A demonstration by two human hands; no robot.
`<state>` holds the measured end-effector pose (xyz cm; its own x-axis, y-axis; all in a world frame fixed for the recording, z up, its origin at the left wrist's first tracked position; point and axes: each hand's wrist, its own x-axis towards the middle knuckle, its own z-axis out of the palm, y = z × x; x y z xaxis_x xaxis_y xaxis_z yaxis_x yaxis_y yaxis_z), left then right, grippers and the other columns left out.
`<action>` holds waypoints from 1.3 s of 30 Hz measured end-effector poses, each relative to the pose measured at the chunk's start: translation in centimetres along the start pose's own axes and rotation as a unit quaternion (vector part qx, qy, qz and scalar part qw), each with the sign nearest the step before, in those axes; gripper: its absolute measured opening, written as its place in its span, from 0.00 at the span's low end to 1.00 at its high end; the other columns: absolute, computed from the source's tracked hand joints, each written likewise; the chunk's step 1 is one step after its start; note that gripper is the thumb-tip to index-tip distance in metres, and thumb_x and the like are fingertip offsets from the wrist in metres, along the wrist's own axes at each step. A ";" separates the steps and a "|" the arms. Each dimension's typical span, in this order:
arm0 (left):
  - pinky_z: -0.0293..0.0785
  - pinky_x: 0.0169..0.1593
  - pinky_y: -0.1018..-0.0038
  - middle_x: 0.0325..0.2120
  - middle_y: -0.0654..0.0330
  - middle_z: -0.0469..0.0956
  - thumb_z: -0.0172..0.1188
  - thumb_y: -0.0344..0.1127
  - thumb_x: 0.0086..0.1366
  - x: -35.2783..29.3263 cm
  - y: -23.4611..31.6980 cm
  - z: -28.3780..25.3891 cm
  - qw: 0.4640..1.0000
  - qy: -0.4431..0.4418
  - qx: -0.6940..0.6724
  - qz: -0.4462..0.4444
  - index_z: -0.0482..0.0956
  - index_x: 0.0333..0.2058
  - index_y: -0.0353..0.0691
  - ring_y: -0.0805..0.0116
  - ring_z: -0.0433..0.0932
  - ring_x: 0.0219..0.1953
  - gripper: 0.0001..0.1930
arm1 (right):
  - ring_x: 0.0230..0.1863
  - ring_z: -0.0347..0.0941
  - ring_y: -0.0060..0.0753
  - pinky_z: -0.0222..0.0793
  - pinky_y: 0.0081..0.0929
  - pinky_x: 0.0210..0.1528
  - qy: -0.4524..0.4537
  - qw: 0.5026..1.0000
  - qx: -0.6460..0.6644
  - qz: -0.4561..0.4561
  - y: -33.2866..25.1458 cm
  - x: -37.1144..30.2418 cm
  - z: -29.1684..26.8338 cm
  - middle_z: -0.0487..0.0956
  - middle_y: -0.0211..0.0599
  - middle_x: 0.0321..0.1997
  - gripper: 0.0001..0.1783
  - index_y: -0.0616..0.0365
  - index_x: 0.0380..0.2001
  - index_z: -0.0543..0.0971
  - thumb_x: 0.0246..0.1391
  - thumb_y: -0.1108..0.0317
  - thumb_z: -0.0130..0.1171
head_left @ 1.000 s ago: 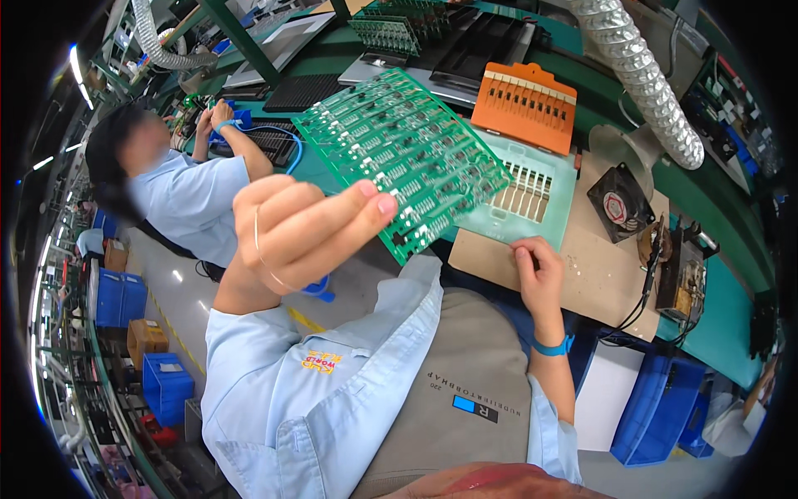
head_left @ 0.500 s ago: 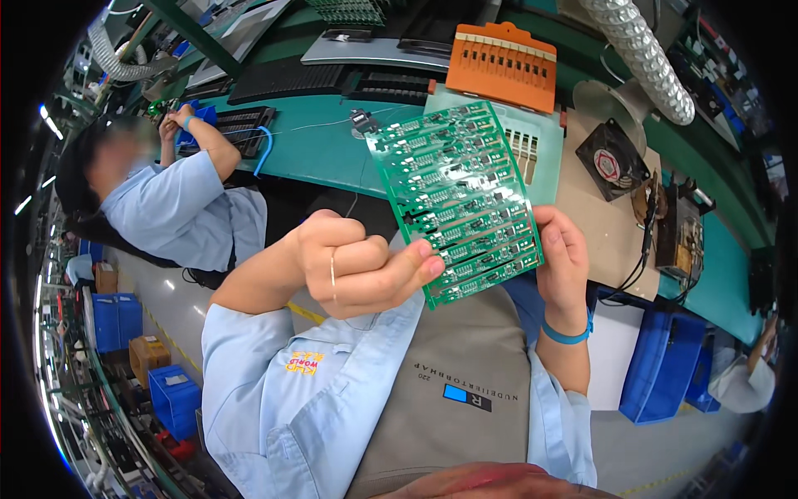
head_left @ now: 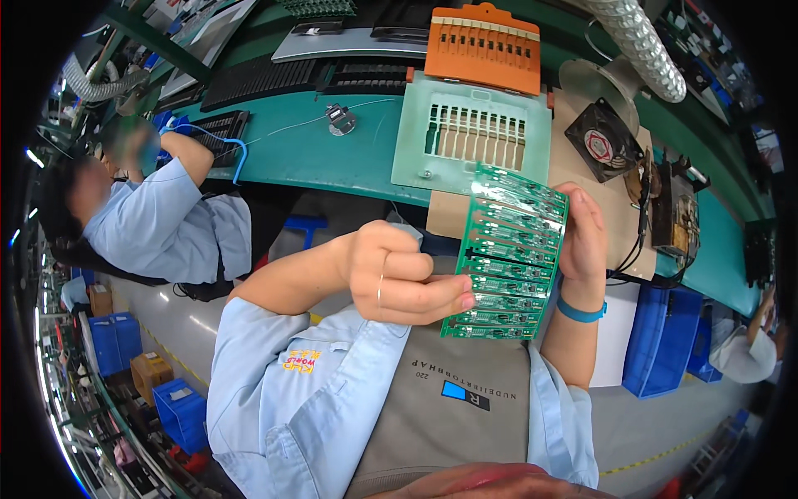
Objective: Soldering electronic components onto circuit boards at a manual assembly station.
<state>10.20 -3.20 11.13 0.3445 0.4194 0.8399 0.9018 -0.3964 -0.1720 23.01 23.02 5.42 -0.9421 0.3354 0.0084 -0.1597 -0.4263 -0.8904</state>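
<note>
At the left of the frame, a co-worker (head_left: 179,224) in a light blue shirt is being seen from the side, and below, at the lower left, a blue bin (head_left: 179,412) is being kept on the floor side. In the upper left, a green benchtop (head_left: 287,158) is being shared by dark racks and a small metal piece (head_left: 339,119). Near the centre, the left edge of a green circuit board panel (head_left: 515,266) is being pinched between the fingertips of the left hand (head_left: 399,279), its remaining fingers being curled in. The panel is being held tilted, right of centre, its upper end overlapping the lower edge of a pale green fixture (head_left: 407,158); above that, an orange plate (head_left: 482,73) is being displayed. The panel's right edge is being met by the right hand (head_left: 586,237), its fingers being bent close together; whether they are pinching the panel cannot be told. A blue wristband (head_left: 580,313) is being worn below. Farther right, a black fan (head_left: 600,140) is being supported on a brown board (head_left: 573,125).
</note>
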 end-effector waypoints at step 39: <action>0.74 0.31 0.69 0.28 0.63 0.82 0.68 0.38 0.63 -11.5 -7.1 -3.6 0.684 -0.256 0.235 -0.642 0.87 0.37 0.41 0.64 0.78 0.26 0.08 | 0.21 0.66 0.18 0.63 0.11 0.23 0.046 0.996 0.054 0.053 2.7 -1.4 -3.9 0.74 0.31 0.25 0.11 0.65 0.43 0.75 0.69 0.66 0.55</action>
<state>-1.10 -8.14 4.58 -0.8716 0.4541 0.1849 0.4899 0.8220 0.2904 25.05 24.67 1.20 -0.9250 0.3575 -0.1287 -0.0967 -0.5490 -0.8302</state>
